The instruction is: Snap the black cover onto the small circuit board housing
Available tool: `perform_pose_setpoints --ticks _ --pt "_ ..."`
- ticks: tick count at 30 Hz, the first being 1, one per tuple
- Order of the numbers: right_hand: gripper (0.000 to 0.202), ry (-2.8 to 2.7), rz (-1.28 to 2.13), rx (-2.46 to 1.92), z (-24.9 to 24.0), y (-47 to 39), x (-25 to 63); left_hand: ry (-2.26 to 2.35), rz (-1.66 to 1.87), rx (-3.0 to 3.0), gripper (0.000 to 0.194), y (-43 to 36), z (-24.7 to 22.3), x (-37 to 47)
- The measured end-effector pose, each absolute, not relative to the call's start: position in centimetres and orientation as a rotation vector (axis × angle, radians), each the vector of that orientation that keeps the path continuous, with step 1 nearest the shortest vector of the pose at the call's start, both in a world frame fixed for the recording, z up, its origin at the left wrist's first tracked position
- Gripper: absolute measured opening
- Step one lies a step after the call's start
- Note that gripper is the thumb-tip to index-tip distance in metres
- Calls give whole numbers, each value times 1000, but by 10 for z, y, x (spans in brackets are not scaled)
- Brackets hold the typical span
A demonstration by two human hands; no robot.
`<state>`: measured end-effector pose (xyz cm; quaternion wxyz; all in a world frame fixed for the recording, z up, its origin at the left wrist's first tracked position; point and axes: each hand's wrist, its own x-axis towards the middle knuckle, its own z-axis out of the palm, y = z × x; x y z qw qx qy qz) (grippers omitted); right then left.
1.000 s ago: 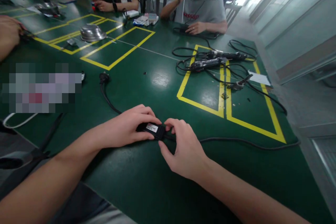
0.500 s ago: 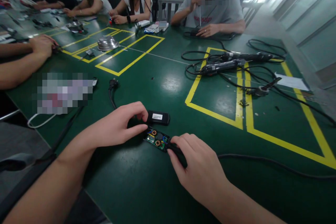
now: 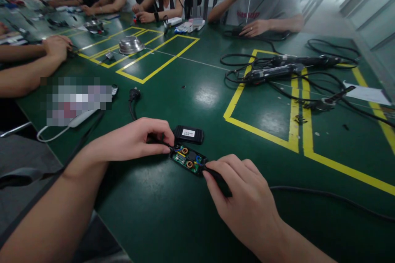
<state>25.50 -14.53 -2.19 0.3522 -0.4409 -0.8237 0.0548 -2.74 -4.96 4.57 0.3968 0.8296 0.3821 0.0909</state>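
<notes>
A small black case (image 3: 189,160) lies open on the green table, showing a circuit board with copper coils and blue and yellow wires. My left hand (image 3: 148,139) pinches the black cable at the case's left end. At the right end, my right hand (image 3: 239,189) is closed on the other black cable (image 3: 308,189), which runs off to the right. Just behind the case rests a ribbed black cover (image 3: 189,134) with a white label. A black plug (image 3: 134,95) on a cord lies behind my left hand.
Black electric screwdrivers (image 3: 274,73) with looped cords lie at the back right, near loose screws (image 3: 300,119). A metal bowl (image 3: 131,44) stands at the back left. A white-edged pouch or device (image 3: 83,117), partly blurred, lies left. Several people sit around the table.
The view has shifted a little. My left fingers have closed in on the case's left end, and the case's left edge and board show more fully now. My right hand keeps its hold.
</notes>
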Motion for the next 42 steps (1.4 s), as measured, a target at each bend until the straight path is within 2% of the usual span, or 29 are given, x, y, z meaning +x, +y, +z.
perform_pose_setpoints --ticks 17,42 --pt "12 -2072 233 -1075 -17 -145 255 930 223 2129 13 -48 43 -30" --pt "18 -2106 246 -1173 -17 -148 255 898 239 2150 16 -46 40 -26"
